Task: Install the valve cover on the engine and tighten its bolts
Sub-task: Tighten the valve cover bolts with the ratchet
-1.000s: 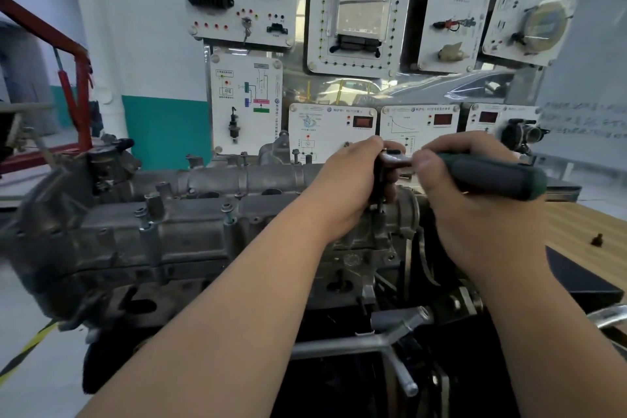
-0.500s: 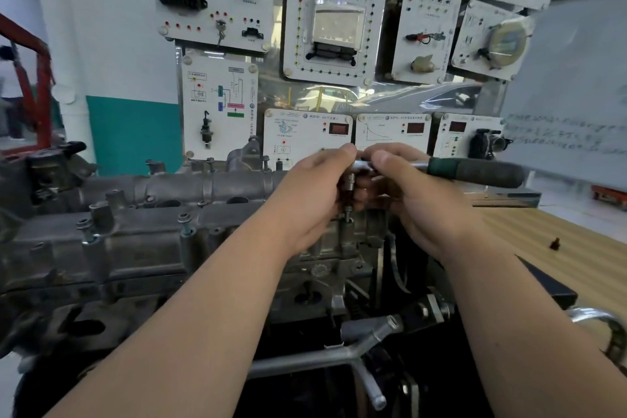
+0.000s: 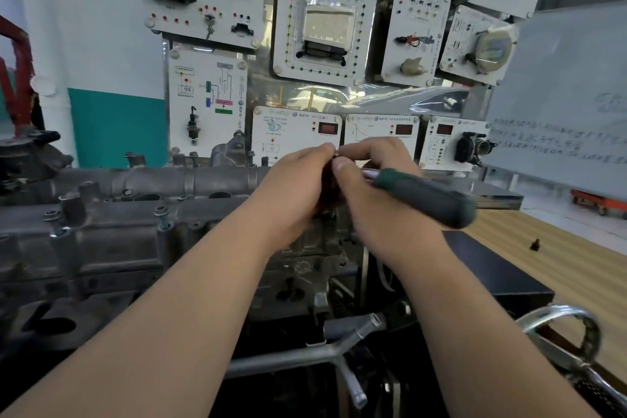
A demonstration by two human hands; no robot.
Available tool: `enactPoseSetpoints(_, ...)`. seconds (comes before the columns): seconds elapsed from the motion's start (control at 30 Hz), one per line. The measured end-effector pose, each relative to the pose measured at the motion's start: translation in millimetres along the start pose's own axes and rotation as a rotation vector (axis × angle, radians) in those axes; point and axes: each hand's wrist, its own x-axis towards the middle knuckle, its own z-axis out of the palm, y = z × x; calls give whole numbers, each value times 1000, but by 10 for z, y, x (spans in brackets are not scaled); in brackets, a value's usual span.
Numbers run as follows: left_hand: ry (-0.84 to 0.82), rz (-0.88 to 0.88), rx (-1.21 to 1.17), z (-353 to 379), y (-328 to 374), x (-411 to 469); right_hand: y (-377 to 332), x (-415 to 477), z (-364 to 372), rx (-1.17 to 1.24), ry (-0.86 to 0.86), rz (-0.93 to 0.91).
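The grey metal valve cover point(image 3: 112, 231) lies along the top of the engine point(image 3: 51, 309), with a raised bolt point(image 3: 162, 218) standing near its middle. Both hands meet over the cover's right end. My left hand point(image 3: 298, 190) curls around the head of a ratchet wrench, which its fingers hide. My right hand point(image 3: 369, 180) pinches the same head from the right, thumb on top. The wrench's green handle point(image 3: 427, 197) sticks out to the right, free of either hand. The socket and the bolt under it are hidden.
A wall of white training panels point(image 3: 319, 24) stands right behind the engine. A wooden table point(image 3: 543, 248) with a small black bolt point(image 3: 535, 244) lies to the right. A black box point(image 3: 502, 275), metal pipes point(image 3: 346, 343) and a chrome ring point(image 3: 563, 332) sit below the hands.
My right hand slid off the green handle up to the wrench head beside my left hand. The handle swung from level to slanting down and right.
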Motion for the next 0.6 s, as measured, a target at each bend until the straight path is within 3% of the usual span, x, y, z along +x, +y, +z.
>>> enactPoseSetpoints(0.07,-42,-68,-100,-11,17,-11,-52,-50,94,-314,59,-157)
enactPoseSetpoints(0.13,-86,-116,-183,-31,47,-36,-86,-65,147,-417,82,-212)
enactPoseSetpoints(0.2,-133,-125,-149,-25,78,-46,-95,-42,133,-301,36,-123)
enactPoseSetpoints(0.33,-125,-81,39,51,68,-18,-1,50,25,157,-41,129)
enactPoseSetpoints(0.43,-51,-99,95,72,61,-5,106,105,-82,258,-70,234)
enactPoseSetpoints(0.6,-77,-91,100,101,87,-41,81,132,-52,471,-136,486)
